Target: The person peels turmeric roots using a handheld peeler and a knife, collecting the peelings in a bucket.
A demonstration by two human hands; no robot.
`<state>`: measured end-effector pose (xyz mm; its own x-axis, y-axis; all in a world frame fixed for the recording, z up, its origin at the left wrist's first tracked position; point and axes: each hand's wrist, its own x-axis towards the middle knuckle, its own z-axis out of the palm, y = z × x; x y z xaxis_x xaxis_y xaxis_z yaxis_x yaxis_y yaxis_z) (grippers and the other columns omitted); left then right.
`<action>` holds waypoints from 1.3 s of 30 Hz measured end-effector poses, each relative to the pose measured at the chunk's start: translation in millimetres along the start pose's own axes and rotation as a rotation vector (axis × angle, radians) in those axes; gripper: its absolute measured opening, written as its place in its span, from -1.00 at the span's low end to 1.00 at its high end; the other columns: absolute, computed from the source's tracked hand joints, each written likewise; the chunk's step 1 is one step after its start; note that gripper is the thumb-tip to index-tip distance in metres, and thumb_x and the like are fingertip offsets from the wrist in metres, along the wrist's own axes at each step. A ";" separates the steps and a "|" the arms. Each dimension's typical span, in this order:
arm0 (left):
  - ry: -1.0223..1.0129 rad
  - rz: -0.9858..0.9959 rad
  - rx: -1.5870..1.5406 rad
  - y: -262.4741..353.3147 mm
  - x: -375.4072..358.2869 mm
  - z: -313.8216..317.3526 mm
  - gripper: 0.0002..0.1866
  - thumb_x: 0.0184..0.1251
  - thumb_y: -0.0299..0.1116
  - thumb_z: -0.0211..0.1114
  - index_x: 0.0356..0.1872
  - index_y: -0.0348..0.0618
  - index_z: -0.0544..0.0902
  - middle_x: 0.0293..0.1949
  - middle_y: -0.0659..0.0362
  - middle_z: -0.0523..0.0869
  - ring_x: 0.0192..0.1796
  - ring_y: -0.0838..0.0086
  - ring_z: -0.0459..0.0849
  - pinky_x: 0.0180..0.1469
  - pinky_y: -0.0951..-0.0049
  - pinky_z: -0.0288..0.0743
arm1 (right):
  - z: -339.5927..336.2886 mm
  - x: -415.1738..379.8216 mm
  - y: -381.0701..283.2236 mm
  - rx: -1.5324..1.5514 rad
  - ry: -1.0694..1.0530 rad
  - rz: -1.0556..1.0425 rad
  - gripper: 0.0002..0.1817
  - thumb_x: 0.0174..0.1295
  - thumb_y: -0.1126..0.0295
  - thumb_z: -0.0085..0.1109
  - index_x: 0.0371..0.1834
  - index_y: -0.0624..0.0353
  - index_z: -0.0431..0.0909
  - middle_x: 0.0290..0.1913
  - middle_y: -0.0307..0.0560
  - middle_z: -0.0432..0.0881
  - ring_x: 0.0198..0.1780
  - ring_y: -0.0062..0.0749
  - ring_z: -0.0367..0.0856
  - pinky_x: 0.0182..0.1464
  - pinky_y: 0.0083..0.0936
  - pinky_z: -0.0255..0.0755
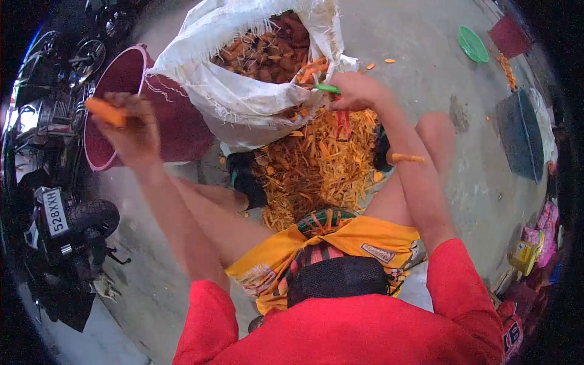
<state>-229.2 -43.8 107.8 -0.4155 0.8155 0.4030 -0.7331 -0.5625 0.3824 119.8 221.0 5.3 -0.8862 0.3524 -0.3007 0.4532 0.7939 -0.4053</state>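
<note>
Red sleeves fill the near edge, above a yellow cloth [340, 243] spread over the lap, probably to catch scraps. A peeled carrot [106, 112] is pinched in the fingers of the left hand [131, 131], which is raised beside the maroon bucket [121, 79]. A green-handled peeler [328, 89] is gripped by the closed fingers of the right hand [356, 91], at the mouth of the white sack [243, 97] of carrots. Orange peelings [316, 164] are heaped on the concrete floor between the knees, below the hands.

Single head-worn view, steeply downward and close over lap, carrot peelings [316, 164] and, seemingly, concrete floor [420, 55].
</note>
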 end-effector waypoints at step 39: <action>0.235 -0.478 0.950 -182.6 -21.8 -15.7 -0.66 0.63 -0.19 0.17 0.18 -0.23 0.61 -0.07 0.21 0.71 -0.07 0.57 0.65 -0.02 0.54 0.53 | -28.1 -28.8 -26.9 0.222 0.326 -0.270 -0.62 0.26 0.11 0.40 -0.18 0.22 0.59 -0.28 0.05 0.67 -0.20 -0.01 0.65 -0.10 -0.16 0.50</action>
<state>-94.8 43.3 16.1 -0.3646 0.9269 -0.0891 -0.1725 0.0268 0.9847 130.4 203.4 49.1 -0.9429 0.3134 0.1130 0.1806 0.7658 -0.6172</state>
